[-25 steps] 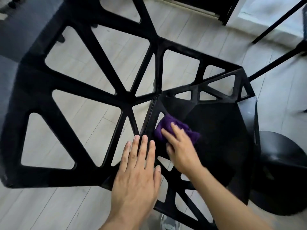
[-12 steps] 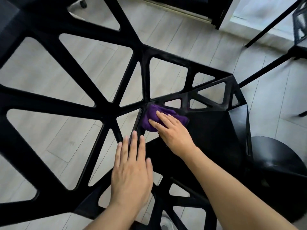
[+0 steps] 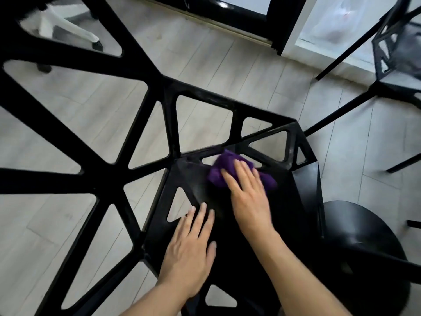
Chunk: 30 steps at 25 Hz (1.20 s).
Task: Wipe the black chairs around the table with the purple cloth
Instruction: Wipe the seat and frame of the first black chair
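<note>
The purple cloth [image 3: 224, 166] had been swept rightward along the rear seat edge of the black chair [image 3: 289, 201], pressed beneath the flat right hand [image 3: 248, 197]. The left hand [image 3: 189, 249] was laid flat on the seat. Wiping was judged unfinished.

Pale wood-look planks [image 3: 227, 71] covered the floor. At the upper left stood a white swivel-chair base [image 3: 68, 26] with 2 dark castors in view. A glossy black door frame [image 3: 230, 12] ran along the top edge, next to a white sill [image 3: 293, 51].
</note>
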Tool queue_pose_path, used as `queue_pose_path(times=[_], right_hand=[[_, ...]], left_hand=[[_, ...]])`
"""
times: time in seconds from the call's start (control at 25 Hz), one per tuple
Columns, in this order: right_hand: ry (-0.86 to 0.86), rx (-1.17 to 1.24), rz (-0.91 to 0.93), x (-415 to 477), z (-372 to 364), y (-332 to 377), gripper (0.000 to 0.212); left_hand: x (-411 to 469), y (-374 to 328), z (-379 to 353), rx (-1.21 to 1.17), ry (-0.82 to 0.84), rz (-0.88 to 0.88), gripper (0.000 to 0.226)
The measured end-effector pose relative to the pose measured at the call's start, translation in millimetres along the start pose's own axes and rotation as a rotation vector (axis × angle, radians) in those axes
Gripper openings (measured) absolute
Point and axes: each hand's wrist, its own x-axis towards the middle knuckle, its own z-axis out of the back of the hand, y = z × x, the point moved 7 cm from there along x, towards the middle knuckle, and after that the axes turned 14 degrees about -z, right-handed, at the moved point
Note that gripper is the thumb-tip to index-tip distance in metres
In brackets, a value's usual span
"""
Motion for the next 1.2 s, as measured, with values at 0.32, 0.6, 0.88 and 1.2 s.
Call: queue_pose_path(times=[0.32,0.6,0.88,1.2], right_hand=[[-0.384,0.492,-0.181,81,99,21,0.049],[-0.297,0.140,0.444,155,79,92,0.066],[-0.218,0.103,0.161,117,81,-35,0.064],[-0.286,0.284,0.349,154,82,103,0.057]], left_hand=[[7,6,-25,0.005,0.130,-0.061,0.088],[6,10,-32,0.018,0.112,-0.073,0.089],[6,8,-30,-0.011,0.052,-0.086,0.096],[8,10,-30,0.046,0.055,-0.078,0.086]])
